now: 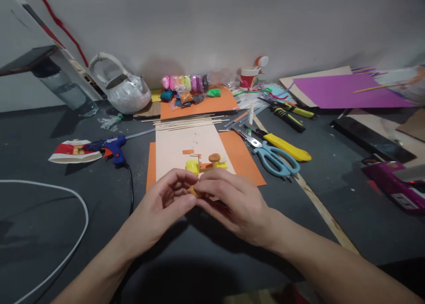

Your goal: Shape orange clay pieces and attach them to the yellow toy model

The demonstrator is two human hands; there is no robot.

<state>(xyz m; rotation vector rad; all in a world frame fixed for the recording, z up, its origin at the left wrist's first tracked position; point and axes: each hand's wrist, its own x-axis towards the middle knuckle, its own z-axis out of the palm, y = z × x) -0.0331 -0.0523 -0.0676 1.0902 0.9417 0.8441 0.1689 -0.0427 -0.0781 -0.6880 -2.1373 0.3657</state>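
Currently, L hand: thumb tip presses near side of the brown lump, other fingers curl behind it; exactly which of them touch, you can't tell from this view.
R hand: fingertips and thumb pinch the same lump from the other side, fingers close together.
Brown lump: it sits b/w your two hands, just in front of the small model. It looks soft like clay, so too much pressure may flatten it or leave prints; if one pinch loosens, it may drop.
Small model: stands on the pale sheet, w/ a brown disc on top. Your fingers are v. near, so a knuckle could tip it or push the disc off, esp. b/c your hands hide part of it.
Glue gun: lies at your left, nozzle over the red-white cup. Hot or not, can't tell; its black cord runs by your L wrist, so a sweep of the arm could drag it.
Scissors: lie near the yellow cutter, at your right; a careless reach may meet an edge.
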